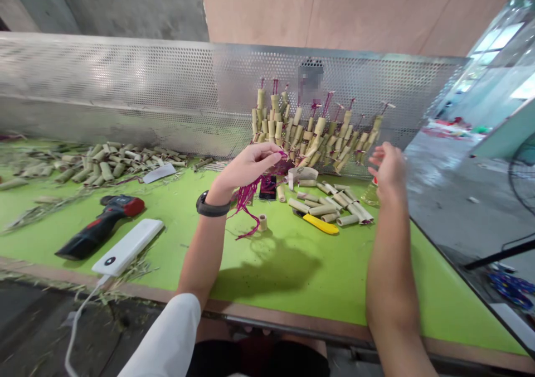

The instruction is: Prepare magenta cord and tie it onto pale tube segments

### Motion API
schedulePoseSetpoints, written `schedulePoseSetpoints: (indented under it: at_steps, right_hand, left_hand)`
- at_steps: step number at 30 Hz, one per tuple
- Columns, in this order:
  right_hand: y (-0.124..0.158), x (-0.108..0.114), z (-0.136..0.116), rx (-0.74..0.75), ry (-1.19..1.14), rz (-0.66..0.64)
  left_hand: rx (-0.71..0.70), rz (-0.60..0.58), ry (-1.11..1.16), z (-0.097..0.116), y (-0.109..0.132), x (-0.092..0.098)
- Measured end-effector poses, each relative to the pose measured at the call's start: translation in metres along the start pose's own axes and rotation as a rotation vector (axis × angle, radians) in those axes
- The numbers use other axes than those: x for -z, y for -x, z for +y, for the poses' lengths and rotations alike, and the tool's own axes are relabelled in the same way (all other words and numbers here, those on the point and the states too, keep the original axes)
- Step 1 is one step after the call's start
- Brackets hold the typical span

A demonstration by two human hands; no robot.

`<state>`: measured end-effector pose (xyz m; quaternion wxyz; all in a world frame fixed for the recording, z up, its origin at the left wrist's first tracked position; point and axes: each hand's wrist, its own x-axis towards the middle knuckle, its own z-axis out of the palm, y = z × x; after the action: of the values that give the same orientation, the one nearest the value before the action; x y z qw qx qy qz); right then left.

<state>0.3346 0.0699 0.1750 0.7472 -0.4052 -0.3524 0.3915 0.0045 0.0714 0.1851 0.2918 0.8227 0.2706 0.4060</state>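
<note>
Hanging left of the yellow cutter (320,223), magenta cords (246,198) were pinched in the grip of the left hand (251,168) above the surface (175,249). Loose bamboo tubes (330,201) lay just behind the cutter. Right of it, the grip of the right hand (388,170) was released.

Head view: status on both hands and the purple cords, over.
Left hand pinching purple cords above green table. Right hand open, beside cut bamboo tubes. Loose bamboo ring lies under the cords.

Glowing lime green across the surface (292,276), magenta in the cords (246,198). Showing yellow on the knife (320,223), red and black on the drill (100,226).
</note>
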Motion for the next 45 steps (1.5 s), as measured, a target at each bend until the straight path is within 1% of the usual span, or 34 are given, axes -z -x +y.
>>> schedulePoseSetpoints:
  at_steps: [4, 6, 8, 9, 10, 11, 15, 18, 23, 27, 30, 35, 38, 42, 45]
  right_hand:
    - [0.040, -0.039, 0.012, -0.024, 0.097, -0.226]
    - [0.058, -0.054, 0.017, -0.051, 0.147, -0.369]
    - [0.070, -0.064, 0.021, -0.083, 0.201, -0.543]
    - [0.073, -0.066, 0.022, -0.095, 0.216, -0.609]
    - [0.074, -0.068, 0.023, -0.104, 0.223, -0.647]
    - [0.074, -0.070, 0.025, -0.110, 0.221, -0.657]
    - [0.068, -0.072, 0.030, -0.105, 0.185, -0.557]
    - [0.067, -0.074, 0.032, -0.098, 0.165, -0.517]
    - [0.074, -0.080, 0.030, -0.119, 0.081, -0.522]
    - [0.075, -0.082, 0.032, -0.117, 0.072, -0.513]
    - [0.073, -0.082, 0.033, -0.113, 0.079, -0.488]
    - [0.071, -0.082, 0.034, -0.136, 0.077, -0.503]
    - [0.072, -0.083, 0.035, -0.142, 0.061, -0.489]
    - [0.066, -0.079, 0.036, -0.116, 0.066, -0.417]
    - [0.051, -0.069, 0.037, -0.027, 0.094, -0.327]
  left_hand:
    - [-0.030, -0.063, -0.052, 0.006, -0.003, -0.011]
    - [-0.046, -0.084, -0.081, 0.008, -0.004, -0.015]
    - [-0.047, -0.083, -0.119, 0.009, -0.005, -0.018]
    - [-0.046, -0.074, -0.138, 0.009, -0.005, -0.018]
    - [-0.047, -0.065, -0.154, 0.009, -0.005, -0.018]
    - [-0.049, -0.056, -0.165, 0.009, -0.005, -0.018]
    - [-0.054, -0.040, -0.172, 0.007, -0.004, -0.018]
    - [-0.052, -0.035, -0.186, 0.007, -0.005, -0.018]
    - [-0.035, -0.024, -0.207, 0.008, -0.005, -0.022]
    - [-0.037, -0.001, -0.236, 0.007, -0.007, -0.024]
    - [-0.051, 0.005, -0.241, 0.007, -0.008, -0.023]
    - [-0.045, -0.002, -0.223, 0.007, -0.008, -0.021]
    - [-0.048, -0.008, -0.213, 0.007, -0.007, -0.021]
    - [-0.029, 0.015, -0.189, 0.008, -0.006, -0.019]
    - [-0.012, 0.077, -0.172, 0.007, -0.005, -0.015]
